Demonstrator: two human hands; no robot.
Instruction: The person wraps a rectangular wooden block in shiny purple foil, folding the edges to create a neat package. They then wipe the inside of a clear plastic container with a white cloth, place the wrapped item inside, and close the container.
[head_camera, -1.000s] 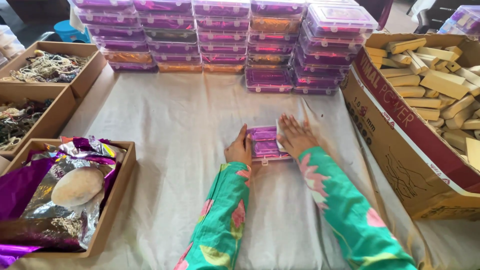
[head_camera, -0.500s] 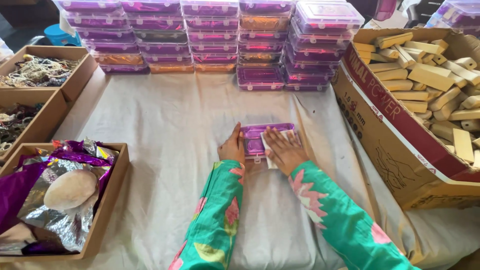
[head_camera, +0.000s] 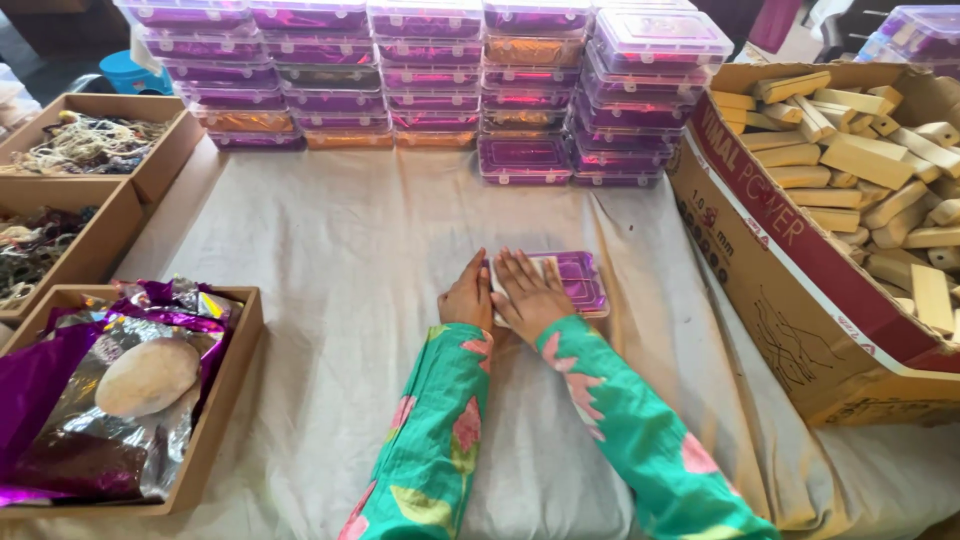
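Left hand (head_camera: 468, 296) flat against box (head_camera: 572, 281) left end; right hand (head_camera: 527, 290) spread, pressing white slip (head_camera: 499, 293) onto lid. Neither gripping. Box mid-cloth (head_camera: 340, 240), long axis left-right, extending rightward past hands. Stacks (head_camera: 430, 80) beyond.

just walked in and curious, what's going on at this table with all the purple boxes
A person in green flowered sleeves has both hands on a small clear plastic box with purple foil inside, lying on the cloth-covered table. The left hand steadies its left end, and the right hand presses flat on a white cloth or paper on the lid. Stacks of similar boxes line the back. A carton of wooden blocks sits to the right, and trays of foil and threads to the left.
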